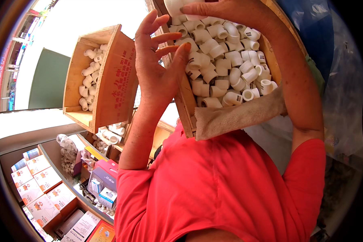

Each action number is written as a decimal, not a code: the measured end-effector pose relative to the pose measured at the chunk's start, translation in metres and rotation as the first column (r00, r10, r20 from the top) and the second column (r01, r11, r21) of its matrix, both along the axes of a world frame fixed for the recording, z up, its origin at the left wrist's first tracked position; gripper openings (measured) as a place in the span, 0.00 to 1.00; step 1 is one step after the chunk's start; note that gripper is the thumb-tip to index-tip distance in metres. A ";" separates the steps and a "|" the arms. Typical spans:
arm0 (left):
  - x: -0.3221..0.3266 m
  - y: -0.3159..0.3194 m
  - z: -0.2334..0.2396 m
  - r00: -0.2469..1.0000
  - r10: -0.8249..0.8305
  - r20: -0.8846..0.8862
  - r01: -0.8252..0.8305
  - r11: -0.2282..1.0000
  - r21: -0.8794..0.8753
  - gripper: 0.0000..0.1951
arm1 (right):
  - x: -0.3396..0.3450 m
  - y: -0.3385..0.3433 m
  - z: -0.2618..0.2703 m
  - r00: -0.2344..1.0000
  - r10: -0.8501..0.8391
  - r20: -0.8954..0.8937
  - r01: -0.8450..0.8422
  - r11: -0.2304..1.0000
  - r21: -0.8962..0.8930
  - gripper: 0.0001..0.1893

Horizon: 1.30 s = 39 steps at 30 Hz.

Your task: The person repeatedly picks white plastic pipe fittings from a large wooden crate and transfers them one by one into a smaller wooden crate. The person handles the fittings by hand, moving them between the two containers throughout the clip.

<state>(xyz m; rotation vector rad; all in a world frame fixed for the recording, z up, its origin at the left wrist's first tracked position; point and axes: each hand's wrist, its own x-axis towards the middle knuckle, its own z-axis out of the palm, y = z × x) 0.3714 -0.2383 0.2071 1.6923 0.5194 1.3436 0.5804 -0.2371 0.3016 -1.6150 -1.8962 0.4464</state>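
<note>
A deep wooden box [184,99] in front of me is filled with white plastic elbow pipe fittings [217,68]. Some of the fittings bear small dark labels. My left hand [160,57] is raised over the box's left side wall, fingers spread and nothing in its grasp. At the top edge of the picture, my right hand [224,9] grips a larger white plastic piece [174,7], thumb across it. The picture's edge cuts that piece off, so its full shape is hidden. A beige cloth [239,116] hangs over the near rim of the box.
To the left, a second wooden box [115,81] with printed writing holds more white elbows [89,78]. Lower left, shelves carry white cartons [45,208], a purple box [104,178] and bagged fittings [68,151]. Blue plastic sheeting [311,36] hangs at the right.
</note>
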 end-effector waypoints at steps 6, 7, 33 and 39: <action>0.011 -0.024 0.004 0.884 -0.227 -0.409 0.303 0.944 0.132 0.26 | 0.011 0.009 -0.005 0.895 -0.019 -0.445 0.042 0.998 0.043 0.18; 0.009 -0.028 0.008 0.823 -0.284 -0.492 0.404 0.901 0.156 0.24 | 0.014 0.011 -0.007 0.885 -0.016 -0.465 0.040 0.998 0.042 0.18; -0.001 -0.034 0.016 0.584 -0.349 -0.733 0.606 0.788 0.107 0.22 | 0.019 0.006 -0.028 0.897 -0.083 0.434 0.128 0.989 -0.075 0.22; 0.000 -0.034 0.017 0.580 -0.348 -0.737 0.601 0.794 0.098 0.22 | 0.022 0.007 -0.030 0.887 -0.075 0.456 0.163 0.974 -0.159 0.23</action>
